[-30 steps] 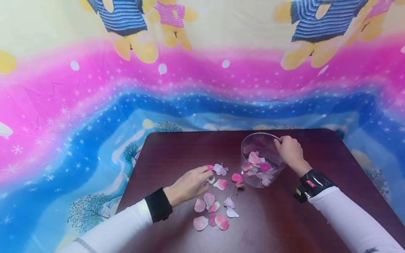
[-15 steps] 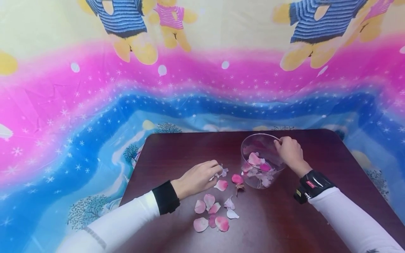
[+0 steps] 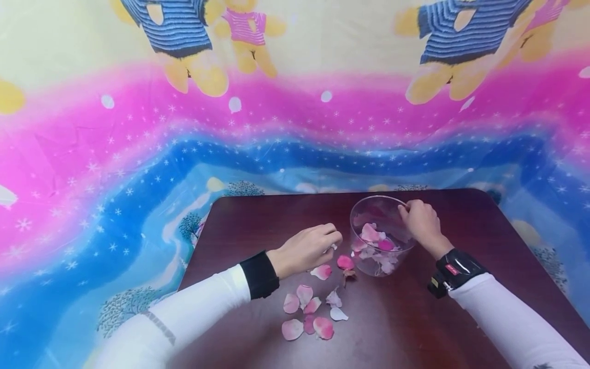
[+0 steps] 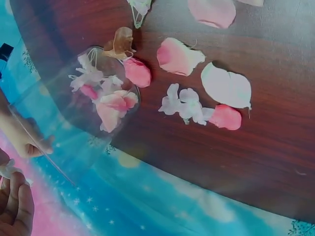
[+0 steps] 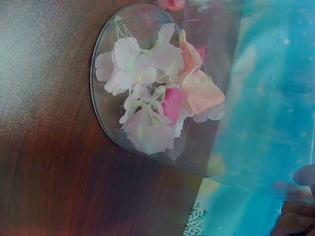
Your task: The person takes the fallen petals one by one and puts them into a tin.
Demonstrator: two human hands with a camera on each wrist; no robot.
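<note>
My right hand (image 3: 421,223) grips the rim of a clear round container (image 3: 354,225) holding pink petals and pale flowers (image 5: 128,69). My left hand (image 3: 306,248) is just left of it, above the table, pinching a small white petal or flower piece (image 4: 9,169); its exact kind is unclear. Beneath this hand, the left wrist view shows a pale lilac flower (image 4: 187,104), a deep pink petal (image 4: 226,117) and a broad white petal (image 4: 226,86) on the table. The left hand hides these in the head view.
Several pink petals (image 3: 323,327) lie on the dark wooden table (image 3: 392,328) nearer me, with a lilac flower (image 3: 334,297) and a white petal (image 3: 338,313). Beside the container are a bright pink petal (image 3: 345,262) and a brown withered piece (image 3: 349,274). A printed curtain (image 3: 286,118) hangs behind.
My left hand has moved right and away from me, toward the container, and now covers the lilac flower seen earlier. My right hand and the container have stayed in place.
</note>
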